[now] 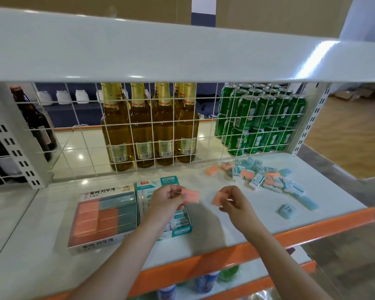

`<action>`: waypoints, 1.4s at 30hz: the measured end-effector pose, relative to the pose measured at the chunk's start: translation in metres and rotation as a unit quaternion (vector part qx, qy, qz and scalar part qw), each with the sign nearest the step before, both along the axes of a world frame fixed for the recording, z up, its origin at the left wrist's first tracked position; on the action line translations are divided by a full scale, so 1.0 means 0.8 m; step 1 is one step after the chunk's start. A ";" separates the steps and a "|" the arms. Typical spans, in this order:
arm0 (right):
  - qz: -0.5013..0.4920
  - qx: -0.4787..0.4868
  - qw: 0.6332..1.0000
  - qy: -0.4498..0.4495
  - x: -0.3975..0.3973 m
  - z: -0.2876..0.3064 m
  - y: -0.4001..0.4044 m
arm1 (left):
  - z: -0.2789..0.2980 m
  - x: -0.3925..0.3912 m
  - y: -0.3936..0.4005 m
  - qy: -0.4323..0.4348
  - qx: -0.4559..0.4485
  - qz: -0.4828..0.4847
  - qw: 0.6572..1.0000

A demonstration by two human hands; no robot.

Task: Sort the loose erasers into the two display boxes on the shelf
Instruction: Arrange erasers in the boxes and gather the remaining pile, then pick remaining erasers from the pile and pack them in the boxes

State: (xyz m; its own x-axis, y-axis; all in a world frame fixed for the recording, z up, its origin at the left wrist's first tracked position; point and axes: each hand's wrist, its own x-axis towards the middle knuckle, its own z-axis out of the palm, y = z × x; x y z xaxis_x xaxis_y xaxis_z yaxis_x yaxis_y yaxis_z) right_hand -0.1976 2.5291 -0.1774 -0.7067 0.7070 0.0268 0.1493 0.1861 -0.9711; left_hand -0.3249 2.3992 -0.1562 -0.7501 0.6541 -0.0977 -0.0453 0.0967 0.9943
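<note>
White shelf (117, 254) with orange front edge carried everything. Behind its wire grid (139, 131): amber bottles (142, 135), green cans (262, 120), labels too small to read. Left display box (102, 217) showed pink and teal rows; teal display box (173, 221) beside it was half hidden by the left forearm. Loose eraser pile (266, 176) lay far right. Left hand (166, 198) pinched a pink eraser (191, 196); right hand (234, 201) pinched another pink eraser (218, 198), partly covered by fingers.

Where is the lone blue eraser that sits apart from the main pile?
In the head view, the lone blue eraser lies on the white shelf toward its right front, in front of the loose eraser pile and right of the right hand.
</note>
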 end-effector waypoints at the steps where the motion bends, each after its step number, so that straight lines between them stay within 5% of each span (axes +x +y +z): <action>1: 0.005 -0.009 1.000 0.000 0.000 -0.001 0.000 | 0.000 0.000 0.000 0.001 0.000 -0.001 1.000; 20: 0.005 0.112 0.993 -0.028 0.006 0.005 0.007 | -0.005 0.003 0.002 -0.009 0.004 0.011 1.000; 30: -0.015 0.032 0.999 0.017 0.005 0.004 0.009 | -0.008 0.004 0.001 0.000 0.001 0.015 1.000; 42: 0.017 0.052 0.998 0.008 -0.015 0.013 -0.007 | -0.006 -0.011 -0.021 0.119 -0.063 0.064 0.989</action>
State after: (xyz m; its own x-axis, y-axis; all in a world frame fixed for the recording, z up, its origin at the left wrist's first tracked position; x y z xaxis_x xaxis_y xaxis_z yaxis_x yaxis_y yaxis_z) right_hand -0.2094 2.5232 -0.1670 -0.7293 0.6753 0.1103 0.1257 0.2907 -0.9485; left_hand -0.3335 2.3823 -0.1610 -0.8379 0.5456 0.0169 0.1681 0.2286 0.9589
